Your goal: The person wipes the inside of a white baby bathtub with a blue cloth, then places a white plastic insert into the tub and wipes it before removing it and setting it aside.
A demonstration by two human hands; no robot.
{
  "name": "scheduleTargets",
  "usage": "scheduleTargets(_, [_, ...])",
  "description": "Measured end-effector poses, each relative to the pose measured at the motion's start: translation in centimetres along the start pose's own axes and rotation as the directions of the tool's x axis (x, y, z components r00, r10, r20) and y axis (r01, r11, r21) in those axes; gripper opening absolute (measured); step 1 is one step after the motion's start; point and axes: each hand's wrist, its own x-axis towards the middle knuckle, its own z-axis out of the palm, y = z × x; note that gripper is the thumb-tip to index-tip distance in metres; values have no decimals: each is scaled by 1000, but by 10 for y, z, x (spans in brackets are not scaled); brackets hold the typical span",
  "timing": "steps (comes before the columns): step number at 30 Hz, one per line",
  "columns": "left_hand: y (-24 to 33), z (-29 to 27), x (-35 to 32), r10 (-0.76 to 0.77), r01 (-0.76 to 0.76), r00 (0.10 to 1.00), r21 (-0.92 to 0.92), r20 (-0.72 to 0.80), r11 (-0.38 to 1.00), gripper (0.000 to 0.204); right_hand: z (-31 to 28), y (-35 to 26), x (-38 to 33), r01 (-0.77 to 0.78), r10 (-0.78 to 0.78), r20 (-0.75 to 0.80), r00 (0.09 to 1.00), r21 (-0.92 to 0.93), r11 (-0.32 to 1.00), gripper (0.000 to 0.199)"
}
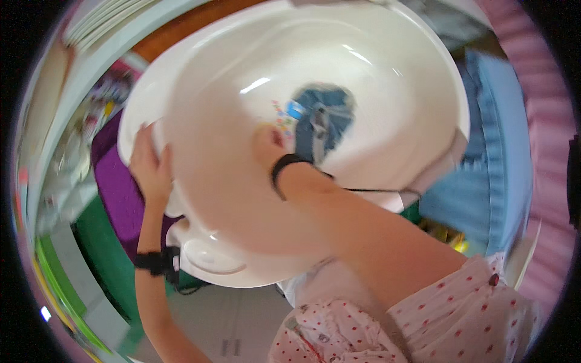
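Note:
A large white plastic baby bathtub [387,145] tilts in front of me. My left hand [148,163] grips its left rim, thumb apart from the fingers. Deep inside the tub, my right hand [271,145] is blurred, with its fingers curled in; what they hold, if anything, is hidden. Just right of that hand lies a crumpled blue denim piece [333,118] with a grey strip and a small bright blue patch on it. Small coloured printed marks [281,115] show on the tub wall beside my right hand.
A purple box or bin [115,181] stands under the tub's left side. Light blue fabric [499,139] and a pink pleated cloth [548,91] hang at the right. White shelving with mixed items [72,145] is at the left. A dark cord [375,190] runs from my right wrist.

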Motion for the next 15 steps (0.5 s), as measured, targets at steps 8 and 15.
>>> scheduleTargets(8, [-32,11,1,-18,29,994,-106,106,994,39,-17,-8,7,-189,-3,242,970,767,613,8])
scheduleTargets(15, [-52,37,17,-101,217,945,-366,311,905,46,71,10,23,-359,-297,397,869,917,175,19])
